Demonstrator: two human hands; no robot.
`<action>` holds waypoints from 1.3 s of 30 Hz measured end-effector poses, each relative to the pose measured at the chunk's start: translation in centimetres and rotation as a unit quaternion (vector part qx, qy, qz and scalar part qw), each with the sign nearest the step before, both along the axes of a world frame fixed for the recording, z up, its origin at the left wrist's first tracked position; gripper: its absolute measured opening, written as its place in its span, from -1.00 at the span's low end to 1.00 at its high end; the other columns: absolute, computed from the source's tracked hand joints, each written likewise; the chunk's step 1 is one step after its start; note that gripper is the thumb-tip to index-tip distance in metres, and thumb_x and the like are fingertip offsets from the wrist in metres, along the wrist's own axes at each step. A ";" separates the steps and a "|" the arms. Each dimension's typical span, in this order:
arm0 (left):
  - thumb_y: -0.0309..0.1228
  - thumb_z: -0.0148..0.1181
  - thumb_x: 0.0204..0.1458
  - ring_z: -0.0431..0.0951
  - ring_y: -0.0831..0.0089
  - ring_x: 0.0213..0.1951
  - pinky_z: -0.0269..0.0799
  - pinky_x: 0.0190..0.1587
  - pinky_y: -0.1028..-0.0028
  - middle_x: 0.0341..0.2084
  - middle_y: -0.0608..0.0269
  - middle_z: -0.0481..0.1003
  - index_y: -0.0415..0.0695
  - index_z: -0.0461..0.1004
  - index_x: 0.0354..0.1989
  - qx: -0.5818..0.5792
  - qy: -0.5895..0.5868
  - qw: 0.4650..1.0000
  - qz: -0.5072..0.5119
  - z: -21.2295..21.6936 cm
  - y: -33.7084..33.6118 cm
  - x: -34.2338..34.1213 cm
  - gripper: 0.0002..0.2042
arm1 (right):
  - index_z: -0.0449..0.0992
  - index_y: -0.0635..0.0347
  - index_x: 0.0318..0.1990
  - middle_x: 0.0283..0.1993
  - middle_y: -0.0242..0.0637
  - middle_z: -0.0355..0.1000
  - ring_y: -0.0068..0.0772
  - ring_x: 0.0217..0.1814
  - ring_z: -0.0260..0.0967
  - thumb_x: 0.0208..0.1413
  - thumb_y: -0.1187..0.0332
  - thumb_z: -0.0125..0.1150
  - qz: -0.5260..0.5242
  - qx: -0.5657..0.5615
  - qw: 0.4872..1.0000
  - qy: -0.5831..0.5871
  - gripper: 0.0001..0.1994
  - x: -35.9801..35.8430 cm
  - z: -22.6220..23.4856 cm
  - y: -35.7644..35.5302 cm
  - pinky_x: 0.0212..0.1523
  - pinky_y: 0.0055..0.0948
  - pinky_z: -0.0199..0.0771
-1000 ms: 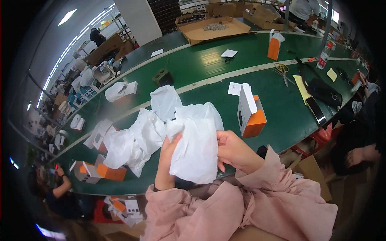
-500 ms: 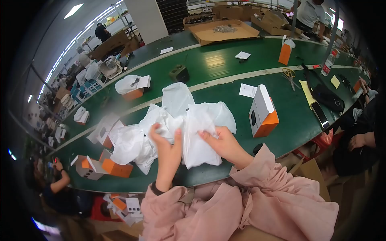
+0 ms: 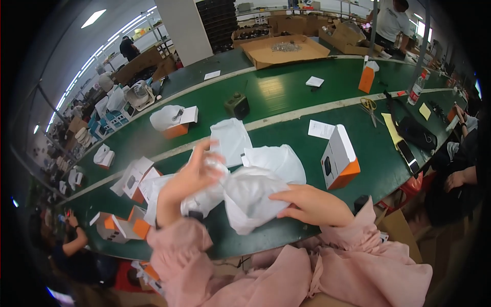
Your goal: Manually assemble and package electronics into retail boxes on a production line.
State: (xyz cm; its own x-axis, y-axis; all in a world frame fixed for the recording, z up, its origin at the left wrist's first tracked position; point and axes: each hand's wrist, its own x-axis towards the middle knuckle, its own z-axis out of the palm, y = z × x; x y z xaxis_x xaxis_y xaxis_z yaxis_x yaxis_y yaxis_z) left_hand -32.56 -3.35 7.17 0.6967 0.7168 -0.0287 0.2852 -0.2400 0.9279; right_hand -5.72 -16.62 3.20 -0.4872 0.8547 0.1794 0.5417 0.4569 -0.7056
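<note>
the person's right hand (image 3: 309, 205) is reaching in from the lower right with its wrist low, its fingertips touching the right side of a crumpled, translucent white bag (image 3: 250, 202) near the table's front edge; whether they are clamping on it, i cannot tell. the left hand (image 3: 194, 171) is hovering blurred to the bag's left, its forearm rising steeply and its fingers spreading apart. at least three more white bags are lying around that one: one beneath the left hand (image 3: 207, 200), two just behind (image 3: 279, 162) (image 3: 232, 140). to the left, at least two open orange-and-white cardboard boxes (image 3: 113, 229) are sitting close together, overlapping too much for a sure count; to the right, one tall orange-and-white box (image 3: 341, 158) is standing with its flap up. beyond, one pair of yellow-handled scissors (image 3: 369, 106) is lying right, and one boxy olive-green device (image 3: 236, 106) is standing mid-table. farther left, one low orange-and-white box (image 3: 177, 131) is bearing a white bundle (image 3: 164, 116). farthest back, one shallow brown cardboard tray (image 3: 266, 57) is holding a heap of small, shiny pieces (image 3: 286, 47).
</note>
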 end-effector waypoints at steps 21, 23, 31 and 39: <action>-0.19 0.42 -0.23 0.52 0.41 -0.23 0.46 -0.21 0.47 -0.27 0.13 0.48 -0.30 0.33 -0.04 -0.009 -0.239 0.961 0.139 3.7 7.5 11.1 -0.38 | 0.52 -0.08 -0.48 -0.33 -0.56 0.35 -0.39 -0.02 0.28 -0.23 0.37 0.16 -0.185 0.318 0.906 -0.208 -0.91 1.2 -4.2 -1.2 0.06 -0.11 -0.06; -0.29 0.44 -0.26 0.51 0.42 -0.22 0.45 -0.15 0.47 -0.25 0.12 0.47 -0.31 0.31 -0.02 -0.081 -0.303 0.944 0.105 4.3 0.5 8.7 -0.37 | 0.53 -0.11 -0.47 -0.34 -0.55 0.35 -0.39 -0.01 0.26 -0.23 0.37 0.16 -0.182 0.337 0.901 -0.206 -0.89 0.7 -4.4 -1.5 0.07 -0.14 -0.08; -0.33 0.50 -0.34 0.47 0.52 -0.23 0.38 -0.17 0.53 -0.27 0.20 0.48 -0.26 0.29 -0.07 0.064 -0.075 0.957 0.271 -4.7 -11.6 7.0 -0.36 | 0.58 -0.16 -0.45 -0.30 -0.61 0.37 -0.37 -0.02 0.20 -0.26 0.36 0.22 -0.188 0.341 0.900 -0.195 -0.86 -1.3 -6.0 -3.9 0.00 -0.22 -0.09; -0.39 0.49 -0.34 0.50 0.48 -0.22 0.40 -0.17 0.51 -0.28 0.13 0.50 -0.25 0.31 -0.08 0.033 -0.053 0.973 0.224 -6.8 -11.5 5.4 -0.39 | 0.56 -0.05 -0.43 -0.32 -0.57 0.38 -0.36 -0.07 0.24 -0.33 0.37 0.34 -0.229 0.274 0.924 -0.139 -0.80 -0.3 -7.4 -5.1 -0.11 -0.29 0.10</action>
State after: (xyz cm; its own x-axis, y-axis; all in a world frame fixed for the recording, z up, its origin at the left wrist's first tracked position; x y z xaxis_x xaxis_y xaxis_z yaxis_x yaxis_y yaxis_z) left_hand -27.15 -14.81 0.34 0.3107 0.9469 0.0828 0.2779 -0.1738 0.9448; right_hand -5.99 -21.68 -4.19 -0.1896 0.8006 0.5683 0.8925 0.3818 -0.2401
